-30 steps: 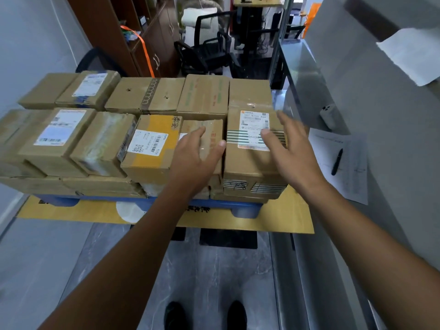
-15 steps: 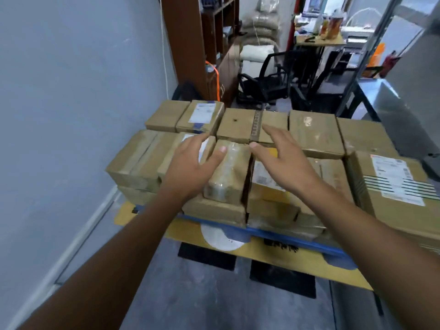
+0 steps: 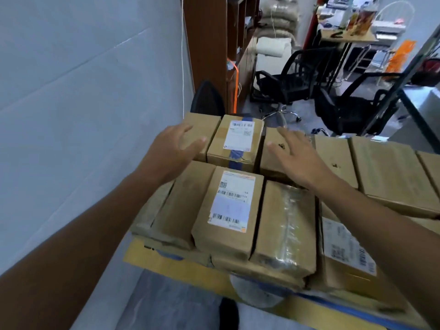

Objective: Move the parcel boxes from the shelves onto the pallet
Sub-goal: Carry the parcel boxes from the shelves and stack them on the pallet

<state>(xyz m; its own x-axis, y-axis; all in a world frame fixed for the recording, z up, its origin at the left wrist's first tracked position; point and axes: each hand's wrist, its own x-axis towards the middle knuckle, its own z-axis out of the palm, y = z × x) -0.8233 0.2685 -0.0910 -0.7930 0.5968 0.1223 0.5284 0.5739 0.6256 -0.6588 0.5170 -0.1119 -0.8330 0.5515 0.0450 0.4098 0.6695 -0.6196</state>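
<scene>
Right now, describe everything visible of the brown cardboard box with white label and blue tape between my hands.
The brown cardboard box lies flat and closed in the stack's back row. A white barcode label covers most of its top; blue tape runs beneath it and down the front face. Plain boxes sit close on both sides. The left hand and right hand hover open either side, neither plainly touching it.

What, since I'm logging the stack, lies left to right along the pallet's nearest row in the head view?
Plain brown box → box with white label → box wrapped in clear tape → partly hidden labelled box.
</scene>
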